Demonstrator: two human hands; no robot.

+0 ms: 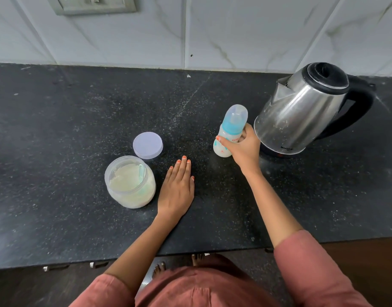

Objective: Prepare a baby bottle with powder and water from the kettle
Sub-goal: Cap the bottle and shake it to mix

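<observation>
A baby bottle (pixel 229 127) with a blue collar and a clear cap stands on the black counter (pixel 80 120), holding white liquid. My right hand (pixel 241 147) is wrapped around its body. Just right of it stands a steel kettle (pixel 301 111) with a black lid and handle, lid down. An open clear jar of pale powder (pixel 129 182) sits left of centre with a scoop inside. Its round lid (pixel 148 145) lies flat just behind the jar. My left hand (pixel 177 187) rests flat on the counter beside the jar, fingers extended, holding nothing.
A white tiled wall (pixel 235 29) backs the counter, with a socket plate (pixel 91 4) at the top left. The counter's front edge (pixel 190 251) runs just before my body; my bare feet show on the floor below.
</observation>
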